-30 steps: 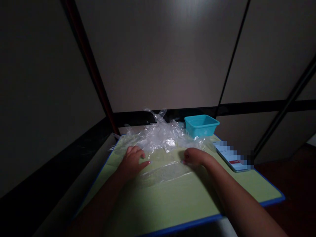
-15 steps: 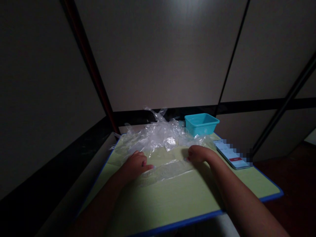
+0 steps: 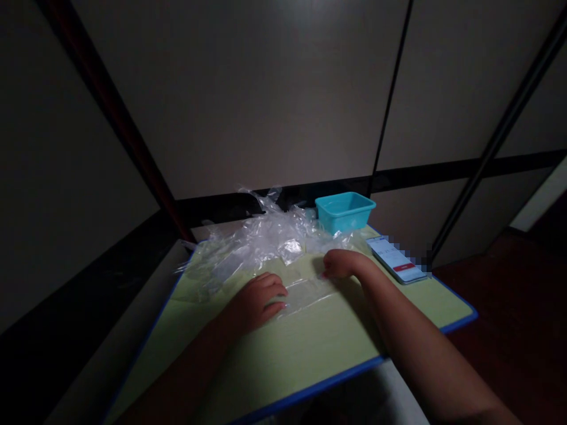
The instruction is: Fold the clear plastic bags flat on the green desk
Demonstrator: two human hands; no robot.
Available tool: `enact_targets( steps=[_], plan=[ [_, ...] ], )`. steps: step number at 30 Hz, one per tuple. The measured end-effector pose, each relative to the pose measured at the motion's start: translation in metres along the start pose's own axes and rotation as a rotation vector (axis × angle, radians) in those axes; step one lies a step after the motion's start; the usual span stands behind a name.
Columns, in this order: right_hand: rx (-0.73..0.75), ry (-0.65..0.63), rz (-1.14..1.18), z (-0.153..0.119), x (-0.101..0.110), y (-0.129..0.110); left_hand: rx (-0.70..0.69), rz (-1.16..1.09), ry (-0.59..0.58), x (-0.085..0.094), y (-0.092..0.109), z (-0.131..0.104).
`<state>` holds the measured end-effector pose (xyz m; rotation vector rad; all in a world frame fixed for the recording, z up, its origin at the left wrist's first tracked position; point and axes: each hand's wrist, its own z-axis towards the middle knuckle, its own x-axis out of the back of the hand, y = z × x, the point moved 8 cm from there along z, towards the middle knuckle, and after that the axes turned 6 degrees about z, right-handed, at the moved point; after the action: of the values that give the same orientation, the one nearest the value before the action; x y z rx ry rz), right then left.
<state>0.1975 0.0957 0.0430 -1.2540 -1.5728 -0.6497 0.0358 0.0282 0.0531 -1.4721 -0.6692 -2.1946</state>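
- Left hand (image 3: 259,300): fingers curled, tips pressing the near-left end of a flat clear plastic sheet (image 3: 305,290) on the green mat (image 3: 310,348).
- Right hand (image 3: 339,264): fingers bent down onto the sheet's far-right end; grasp indeterminate.
- Crumpled plastic pile (image 3: 261,242) lies behind, beside a teal tub (image 3: 344,211).

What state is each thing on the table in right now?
Flat clear plastic sheet: spread on the mat, pressed under both hands.
Left hand: fingers curled, resting on the sheet.
Right hand: fingers curled onto the sheet's far edge.
Plastic pile: crumpled.
Teal tub: upright, open.
Phone: screen lit, face up.
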Motion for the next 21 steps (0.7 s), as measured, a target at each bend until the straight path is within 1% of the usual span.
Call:
enact_targets(
  steps=[3, 7, 13, 17, 21],
  plan=[
    [0.002, -0.011, -0.007, -0.0008, 0.0006, 0.0012, -0.019, -0.017, -0.023, -0.0003, 0.0043, 0.0012],
    [0.000, -0.008, -0.008, -0.0003, 0.0009, 0.0030, -0.042, -0.018, -0.078, -0.0051, 0.0095, 0.0025],
    [0.004, -0.006, 0.005, -0.0001, 0.0014, 0.0034, -0.027, 0.010, -0.117, -0.0095, 0.0100, 0.0023],
    [0.017, -0.008, 0.030, -0.0022, 0.0028, 0.0033, -0.021, 0.019, -0.128, -0.0096, 0.0096, 0.0012],
    [0.023, -0.024, 0.080, -0.0035, 0.0029, 0.0045, -0.039, 0.001, -0.103, -0.0091, 0.0104, 0.0009]
  ],
)
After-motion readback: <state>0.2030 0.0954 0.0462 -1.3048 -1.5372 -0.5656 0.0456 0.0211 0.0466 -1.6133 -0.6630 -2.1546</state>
